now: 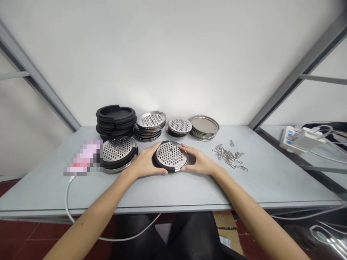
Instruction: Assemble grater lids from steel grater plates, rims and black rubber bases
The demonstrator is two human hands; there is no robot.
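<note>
A round metal grater disc (172, 156) with a black rim along its left side lies on the table between my hands. My left hand (148, 161) wraps the black rim from the left, thumb at the near edge and fingers at the far edge. From the right, my right hand (199, 160) grips the bare metal edge between thumb and fingers. Just left of my left hand rests a short stack topped by a black-rimmed grater disc (119, 150). Farther back, more perforated discs (180, 125) are piled up.
Black ring-shaped holders (116, 115) are stacked at the back left. Beside them stand stacks of grater discs (151, 120) and plain metal lids (205, 124). Small metal clips (229, 156) lie scattered on the right. A white cable (67, 195) hangs over the table's front edge; a power strip (300, 139) sits far right.
</note>
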